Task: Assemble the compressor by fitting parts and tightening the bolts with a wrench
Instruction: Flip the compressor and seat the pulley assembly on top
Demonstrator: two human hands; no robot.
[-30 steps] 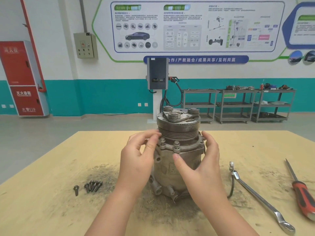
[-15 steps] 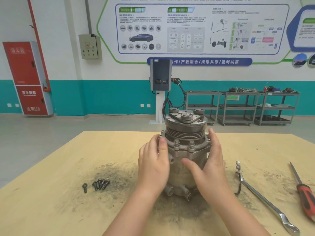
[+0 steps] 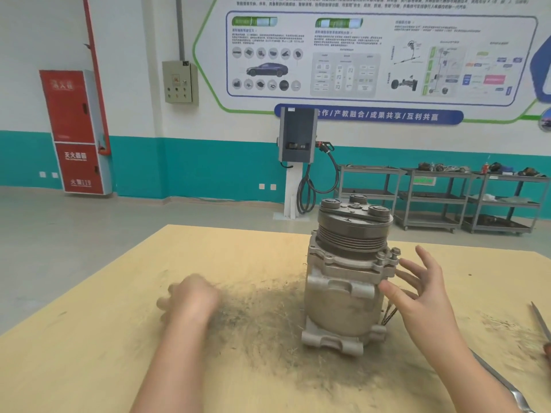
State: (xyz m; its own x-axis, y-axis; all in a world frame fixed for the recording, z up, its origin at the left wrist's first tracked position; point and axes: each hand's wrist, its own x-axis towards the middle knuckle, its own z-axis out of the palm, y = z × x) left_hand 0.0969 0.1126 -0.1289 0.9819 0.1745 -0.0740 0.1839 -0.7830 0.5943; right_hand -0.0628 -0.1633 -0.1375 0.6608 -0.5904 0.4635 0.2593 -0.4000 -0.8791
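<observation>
The compressor (image 3: 350, 278) stood upright on the wooden table (image 3: 89, 338), pulley end up, a little to the 2 o'clock side of the table's middle, ringed by dark grit. It looked like a heavy, rigid cast-metal body, probably greasy on its rounded flanks; the squared flange below the pulley and the lugs at its foot seemed the surest places to take hold, with both hands. Two bolts (image 3: 387, 257) stood proud of the flange at its 3 o'clock edge, apparently not yet driven home. The right hand (image 3: 417, 290) lay at 3 o'clock of the housing with fingers spread and straight, its thumb tip just touching the casting, gripping nothing. The left hand (image 3: 190, 299) was well apart at 9 o'clock, low over the table and blurred; whether it held anything I cannot tell. A wrench (image 3: 504, 386) lay at 5 o'clock, near the frame's edge
</observation>
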